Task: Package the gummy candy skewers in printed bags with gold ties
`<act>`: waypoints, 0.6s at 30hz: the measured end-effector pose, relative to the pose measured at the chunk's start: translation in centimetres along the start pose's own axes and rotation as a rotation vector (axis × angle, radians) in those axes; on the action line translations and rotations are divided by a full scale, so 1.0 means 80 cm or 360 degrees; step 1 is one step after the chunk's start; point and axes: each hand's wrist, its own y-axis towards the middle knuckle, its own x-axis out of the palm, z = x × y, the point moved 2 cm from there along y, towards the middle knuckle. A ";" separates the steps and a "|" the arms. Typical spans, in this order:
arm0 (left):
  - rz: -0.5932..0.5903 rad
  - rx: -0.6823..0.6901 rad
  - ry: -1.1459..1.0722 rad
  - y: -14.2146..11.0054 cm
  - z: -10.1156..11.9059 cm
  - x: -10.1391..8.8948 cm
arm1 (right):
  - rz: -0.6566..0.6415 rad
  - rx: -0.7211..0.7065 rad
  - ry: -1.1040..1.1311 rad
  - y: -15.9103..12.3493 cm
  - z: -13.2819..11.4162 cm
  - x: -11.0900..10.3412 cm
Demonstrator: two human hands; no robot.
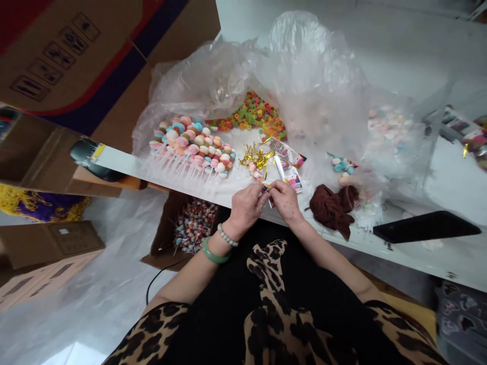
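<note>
My left hand (246, 205) and my right hand (286, 202) meet at the front edge of the table, fingers pinched together. Between them is a candy skewer, its pale pink candies (254, 171) pointing away from me. Something small, dark and colourful shows at my fingertips, too small to make out. Just beyond lie a tangle of gold twist ties (258, 156) and printed wrappers (291, 175). To the left, finished-looking candy skewers (194, 144) lie in a row, white sticks toward me.
Ring-shaped gummies (253, 114) spill from a clear plastic bag (304, 66) at the back. On the right are a brown cloth (335, 205), a black flat object (426, 227) and bagged candies (391, 124). Below left stands a box of wrapped candies (196, 223); a large carton (95, 61) looms upper left.
</note>
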 end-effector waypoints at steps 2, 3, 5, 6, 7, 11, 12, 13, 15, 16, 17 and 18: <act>-0.0033 0.0049 0.0003 0.000 0.003 -0.001 | 0.0024 -0.0035 0.0007 0.000 0.001 0.001; -0.0041 0.0063 0.0011 0.000 0.004 -0.002 | 0.0027 -0.0044 0.0007 0.000 0.000 0.001; -0.0050 0.0071 0.0043 0.001 0.008 -0.006 | 0.0047 -0.0072 -0.0029 -0.002 -0.003 0.000; -0.0050 0.0059 0.0074 0.002 0.009 -0.008 | 0.0060 -0.0098 -0.0066 -0.004 -0.006 -0.001; -0.0045 0.0037 0.0114 0.003 0.011 -0.011 | 0.0067 -0.0130 -0.0105 -0.006 -0.009 -0.001; 0.0048 -0.0146 0.0258 0.006 0.013 -0.019 | 0.0062 -0.0218 -0.0183 -0.011 -0.021 0.000; 0.0078 -0.0197 0.0240 0.007 0.013 -0.020 | 0.0061 -0.0208 -0.0180 -0.010 -0.021 0.001; 0.0106 -0.0241 0.0187 0.007 0.012 -0.021 | 0.0055 -0.0188 -0.0164 -0.010 -0.022 0.002; 0.0149 -0.0283 -0.0022 0.009 0.010 -0.020 | 0.0024 -0.0129 -0.0088 -0.006 -0.020 0.004; 0.0162 -0.0277 -0.0153 0.010 0.009 -0.018 | -0.0007 -0.0093 -0.0020 -0.005 -0.020 0.004; 0.0172 -0.0255 -0.0274 0.010 0.009 -0.017 | -0.0059 -0.0047 0.0072 -0.003 -0.019 0.005; 0.0170 -0.0222 -0.0369 0.011 0.008 -0.015 | -0.0124 0.0013 0.0187 -0.002 -0.019 0.006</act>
